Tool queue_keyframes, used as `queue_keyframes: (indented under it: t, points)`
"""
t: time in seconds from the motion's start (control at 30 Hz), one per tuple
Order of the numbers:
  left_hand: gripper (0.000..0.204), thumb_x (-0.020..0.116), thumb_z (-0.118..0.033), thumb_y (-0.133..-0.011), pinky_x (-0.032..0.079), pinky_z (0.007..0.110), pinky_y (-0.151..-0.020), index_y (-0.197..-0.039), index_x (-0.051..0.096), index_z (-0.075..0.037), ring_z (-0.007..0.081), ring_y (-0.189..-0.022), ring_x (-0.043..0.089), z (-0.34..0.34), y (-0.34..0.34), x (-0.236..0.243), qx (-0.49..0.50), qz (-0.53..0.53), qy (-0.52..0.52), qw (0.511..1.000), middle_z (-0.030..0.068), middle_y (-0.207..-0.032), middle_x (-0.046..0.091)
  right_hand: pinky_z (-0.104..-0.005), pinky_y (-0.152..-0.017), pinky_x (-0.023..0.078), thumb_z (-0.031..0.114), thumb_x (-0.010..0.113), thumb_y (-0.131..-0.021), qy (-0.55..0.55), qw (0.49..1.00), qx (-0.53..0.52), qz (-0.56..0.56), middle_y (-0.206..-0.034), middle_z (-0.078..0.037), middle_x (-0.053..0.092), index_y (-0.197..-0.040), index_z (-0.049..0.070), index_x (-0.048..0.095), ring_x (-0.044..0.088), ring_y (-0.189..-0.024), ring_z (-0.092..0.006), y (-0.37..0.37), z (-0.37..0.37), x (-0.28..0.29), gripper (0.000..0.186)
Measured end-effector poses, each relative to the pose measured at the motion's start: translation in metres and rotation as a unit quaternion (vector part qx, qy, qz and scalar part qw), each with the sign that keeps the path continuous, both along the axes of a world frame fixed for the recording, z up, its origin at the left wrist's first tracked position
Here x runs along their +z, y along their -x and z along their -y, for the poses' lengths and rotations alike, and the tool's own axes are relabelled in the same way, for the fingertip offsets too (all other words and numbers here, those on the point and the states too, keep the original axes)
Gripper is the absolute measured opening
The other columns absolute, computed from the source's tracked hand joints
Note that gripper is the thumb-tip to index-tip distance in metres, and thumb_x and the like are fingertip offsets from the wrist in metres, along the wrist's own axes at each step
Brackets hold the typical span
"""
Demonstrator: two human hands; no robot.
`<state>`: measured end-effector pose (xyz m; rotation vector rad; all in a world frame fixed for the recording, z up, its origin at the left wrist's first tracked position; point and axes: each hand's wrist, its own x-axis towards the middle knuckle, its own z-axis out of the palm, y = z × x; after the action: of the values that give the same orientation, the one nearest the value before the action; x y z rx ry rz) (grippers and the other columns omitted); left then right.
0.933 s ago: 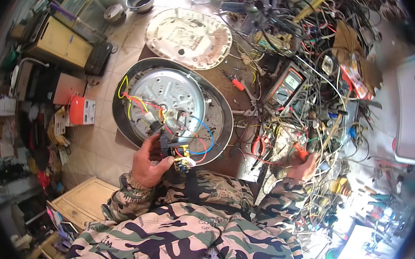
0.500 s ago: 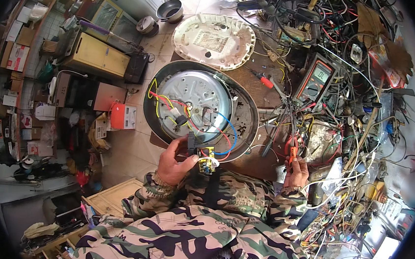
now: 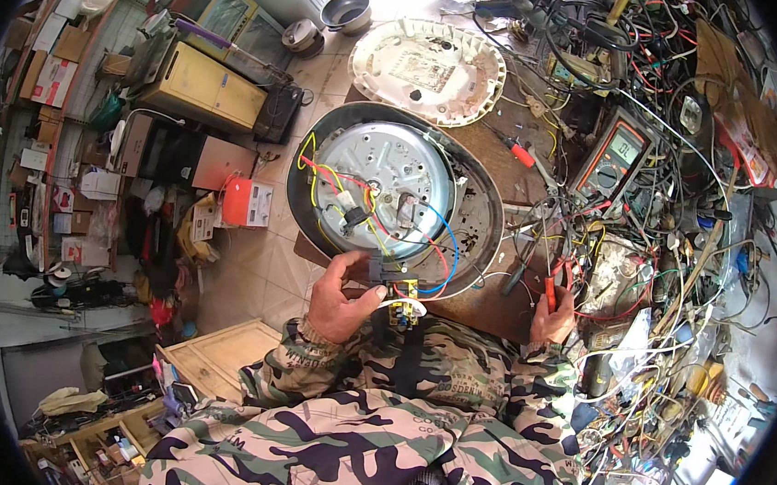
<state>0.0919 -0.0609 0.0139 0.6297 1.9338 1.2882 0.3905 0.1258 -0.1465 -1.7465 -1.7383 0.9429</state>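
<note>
We see a small wired switch block (image 3: 394,289) at the six o'clock rim of the opened cooker base (image 3: 392,197), pinched by the left hand (image 3: 339,298). At three o'clock, the right hand (image 3: 553,317) grips red-handled pliers (image 3: 553,289); a multimeter (image 3: 610,156) lies beyond.

The round upturned cooker base (image 3: 392,197) shows a dull silvery metal plate inside a glossy black plastic shell, with plastic-coated wires in yellow, red and blue (image 3: 434,247). The camouflage sleeves (image 3: 450,386) are matt cloth; the worn brown bench (image 3: 484,306) looks like rough wood.
</note>
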Motion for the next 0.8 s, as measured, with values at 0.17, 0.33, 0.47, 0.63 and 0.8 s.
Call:
queue_keyframes:
  t: [0.17, 0.33, 0.47, 0.63, 0.8]
  points:
    - [0.063, 0.076, -0.011, -0.086, 0.059, 0.033, -0.088, -0.138, 0.046, 0.007, 0.0193, -0.111, 0.066, 0.0, -0.003, -0.003, 0.017, 0.003, -0.01, 1.0, 0.0169, -0.124, 0.065, -0.0438, -0.081, 0.055, 0.005, 0.07, -0.082, -0.022, 1.0, 0.019, -0.009, -0.101, -0.022, 0.07, -0.113, -0.002, 0.066, 0.07, -0.089, -0.0376, 0.006, -0.012, -0.007, 0.031]
    - [0.062, 0.076, -0.013, -0.087, 0.058, 0.033, -0.089, -0.137, 0.046, 0.007, 0.0198, -0.111, 0.067, 0.002, -0.004, -0.007, 0.018, 0.004, -0.008, 1.0, 0.0164, -0.123, 0.066, -0.0436, -0.082, 0.055, 0.006, 0.071, -0.081, -0.041, 0.998, 0.035, 0.014, -0.103, -0.022, 0.071, -0.114, -0.002, 0.067, 0.071, -0.091, -0.0369, 0.007, -0.022, -0.014, 0.034]
    - [0.059, 0.077, -0.015, -0.087, 0.058, 0.034, -0.089, -0.135, 0.049, 0.007, 0.0211, -0.11, 0.067, 0.001, -0.004, -0.005, 0.017, -0.003, -0.009, 1.0, 0.0172, -0.12, 0.068, -0.043, -0.083, 0.056, 0.007, 0.072, -0.082, -0.033, 0.999, 0.038, -0.004, -0.104, -0.022, 0.072, -0.115, -0.002, 0.068, 0.072, -0.092, -0.0366, 0.001, -0.024, -0.016, 0.035]
    - [0.045, 0.08, -0.014, -0.08, 0.053, 0.042, -0.096, -0.119, 0.063, 0.002, 0.0347, -0.113, 0.065, -0.005, 0.001, 0.013, 0.0, -0.254, 0.04, 0.966, 0.0182, -0.116, 0.067, -0.0387, -0.079, 0.056, 0.01, 0.075, -0.085, -0.043, 0.999, 0.031, -0.009, -0.101, -0.019, 0.072, -0.113, -0.001, 0.068, 0.072, -0.088, -0.0302, -0.002, -0.03, 0.014, 0.031]
    - [0.038, 0.082, -0.011, -0.072, 0.048, 0.046, -0.1, -0.107, 0.067, -0.004, 0.0378, -0.118, 0.06, -0.036, 0.019, 0.036, -0.065, -0.469, -0.07, 0.878, 0.0155, -0.117, 0.066, -0.0323, -0.077, 0.055, 0.003, 0.076, -0.084, -0.243, 0.966, 0.058, -0.065, -0.1, -0.015, 0.07, -0.108, -0.001, 0.066, 0.068, -0.085, -0.0224, 0.013, -0.038, 0.1, 0.026]
